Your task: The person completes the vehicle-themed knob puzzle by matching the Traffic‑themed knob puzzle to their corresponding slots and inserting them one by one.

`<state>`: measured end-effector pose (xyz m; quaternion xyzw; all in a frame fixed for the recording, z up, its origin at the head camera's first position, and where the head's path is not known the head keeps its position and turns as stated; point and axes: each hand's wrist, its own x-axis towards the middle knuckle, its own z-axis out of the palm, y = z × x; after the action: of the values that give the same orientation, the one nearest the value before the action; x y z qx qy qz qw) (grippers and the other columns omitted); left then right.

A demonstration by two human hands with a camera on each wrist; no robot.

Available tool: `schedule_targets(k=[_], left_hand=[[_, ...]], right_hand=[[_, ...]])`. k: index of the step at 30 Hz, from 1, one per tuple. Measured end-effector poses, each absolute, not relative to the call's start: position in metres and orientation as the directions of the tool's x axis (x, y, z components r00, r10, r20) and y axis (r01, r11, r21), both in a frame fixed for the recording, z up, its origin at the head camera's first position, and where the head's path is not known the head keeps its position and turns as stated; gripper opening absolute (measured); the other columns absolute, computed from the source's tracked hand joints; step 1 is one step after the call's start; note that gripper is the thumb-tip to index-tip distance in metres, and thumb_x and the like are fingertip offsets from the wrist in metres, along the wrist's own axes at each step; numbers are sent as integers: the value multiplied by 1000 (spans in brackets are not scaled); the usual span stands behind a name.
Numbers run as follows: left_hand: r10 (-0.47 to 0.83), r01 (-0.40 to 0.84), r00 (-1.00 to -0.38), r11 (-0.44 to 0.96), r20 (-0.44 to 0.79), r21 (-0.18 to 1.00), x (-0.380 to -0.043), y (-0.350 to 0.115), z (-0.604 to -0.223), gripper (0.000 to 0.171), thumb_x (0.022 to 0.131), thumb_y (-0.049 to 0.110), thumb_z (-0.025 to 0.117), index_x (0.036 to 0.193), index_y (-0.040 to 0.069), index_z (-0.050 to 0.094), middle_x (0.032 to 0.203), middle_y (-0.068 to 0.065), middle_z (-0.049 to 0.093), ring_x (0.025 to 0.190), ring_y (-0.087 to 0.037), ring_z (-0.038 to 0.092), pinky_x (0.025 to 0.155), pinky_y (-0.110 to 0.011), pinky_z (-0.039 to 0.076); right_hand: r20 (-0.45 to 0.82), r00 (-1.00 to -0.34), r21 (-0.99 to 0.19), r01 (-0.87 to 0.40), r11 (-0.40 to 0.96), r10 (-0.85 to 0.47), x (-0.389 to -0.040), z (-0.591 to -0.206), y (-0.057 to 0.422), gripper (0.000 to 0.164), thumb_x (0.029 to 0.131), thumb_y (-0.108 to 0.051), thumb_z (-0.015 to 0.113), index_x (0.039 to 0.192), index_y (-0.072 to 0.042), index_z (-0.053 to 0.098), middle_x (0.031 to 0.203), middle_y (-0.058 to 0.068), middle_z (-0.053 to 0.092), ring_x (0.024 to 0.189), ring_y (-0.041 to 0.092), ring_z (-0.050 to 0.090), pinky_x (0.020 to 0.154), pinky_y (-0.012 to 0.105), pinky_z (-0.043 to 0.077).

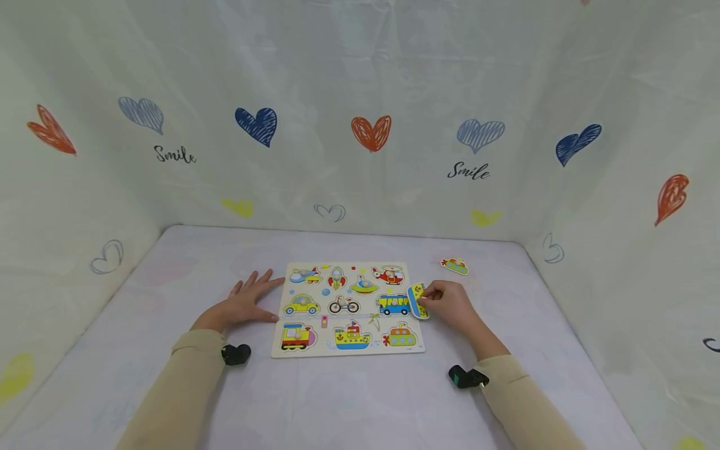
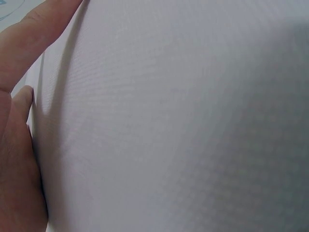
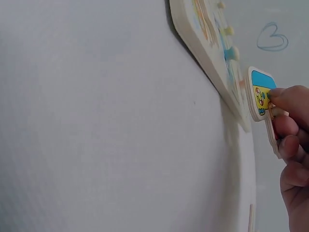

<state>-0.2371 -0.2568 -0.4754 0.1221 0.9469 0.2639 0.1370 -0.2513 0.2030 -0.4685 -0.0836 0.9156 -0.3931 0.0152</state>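
A wooden puzzle board [image 1: 344, 311] with printed vehicles lies in the middle of the table. Between thumb and fingers, my right hand [image 1: 452, 306] pinches a blue and yellow ship puzzle piece [image 1: 417, 302], tilted over the board's right edge. The right wrist view shows this ship piece [image 3: 261, 94] edge-on beside the fingers. My left hand [image 1: 243, 301] rests on the table with fingers spread, its fingertips at the board's left edge. In the left wrist view only part of the left hand [image 2: 19, 183] shows. A green and yellow submarine piece [image 1: 454, 266] lies right of the board.
Knobbed pieces such as the train [image 1: 298, 336], car [image 1: 301, 304] and bus [image 1: 393, 304] sit on the board. The bottom row shows a ship picture [image 1: 352, 337] and a submarine picture [image 1: 402, 337]. A heart-patterned curtain [image 1: 360, 181] hangs behind the table [image 1: 349, 406].
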Motion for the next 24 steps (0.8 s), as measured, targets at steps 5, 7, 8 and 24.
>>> schedule_targets(k=[5,7,8,24], left_hand=[[298,154,-934,834,-197,530,-237,-257,-475,96,74,38,83,151,9,33,159,-26,7,144,-47,-8,111,-63,-9],[295,151,-935,832,-196,533,-237,-257,-475,96,74,38,83,151,9,34,159,-26,7,144,-47,-8,111,-63,-9],[295,151,-935,832,-195,533,-237,-257,-474,96,74,38,83,151,9,34,159,-26,7,144,-47,-8,111,-63,-9],[297,153,-935,833,-196,532,-239,-257,-478,97,74,39,83,151,10,33,159,-25,7,144,-46,-8,111,-63,-9]], right_hand=[[39,-963,-718,-213,663,-267,-245,-460,188,10,81,-12,79,78,-8,69,68,0,57,65,17,50,54,24,43],[43,-949,-719,-247,649,-314,-243,-458,181,10,81,-11,79,77,-9,69,68,-1,57,65,16,50,54,24,43],[46,-942,-720,-263,642,-334,-241,-457,178,11,80,-10,79,77,-9,69,68,-1,57,65,16,50,55,23,43],[46,-817,-733,-419,536,-575,-225,-454,132,6,84,-13,77,82,-13,71,70,-6,58,62,11,53,52,23,47]])
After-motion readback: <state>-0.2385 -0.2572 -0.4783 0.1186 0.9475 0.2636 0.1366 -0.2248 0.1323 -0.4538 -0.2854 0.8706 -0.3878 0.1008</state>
